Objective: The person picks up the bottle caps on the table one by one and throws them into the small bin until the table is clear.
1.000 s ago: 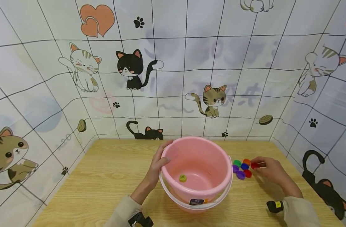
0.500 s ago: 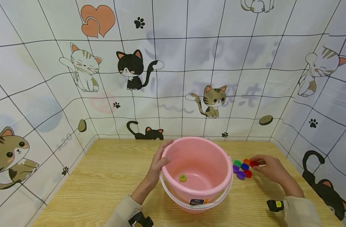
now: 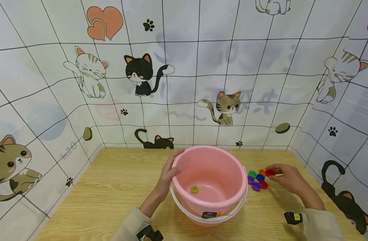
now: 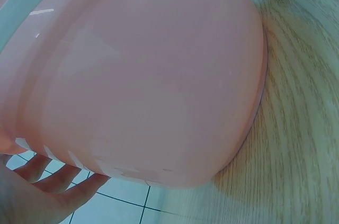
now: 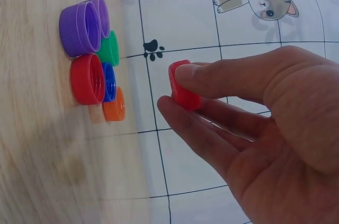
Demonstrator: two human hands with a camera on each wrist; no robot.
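A pink bucket (image 3: 214, 160) with a white handle stands on the table, its mouth tipped toward the head camera. My left hand (image 3: 165, 177) holds its left rim, thumb over the edge and fingers along the outside. On the bucket's floor lies a small yellow-green cap (image 3: 194, 189). To the right of the bucket, my right hand (image 3: 287, 179) pinches a red bottle cap (image 5: 185, 89) between thumb and fingers, apart from the table in the right wrist view. Close by sit two purple caps (image 5: 79, 29), a green (image 5: 108, 49), a red (image 5: 87, 79), a blue (image 5: 109, 82) and an orange cap (image 5: 114, 105).
The wooden table (image 3: 120, 187) meets a cat-patterned sheet (image 3: 184, 67) at the back and on both sides. The bucket's white handle (image 3: 214, 219) hangs down across its front.
My right hand has raised the pinched red cap slightly and shifted it a little, beside the other caps. The left hand and the bucket stay where they were.
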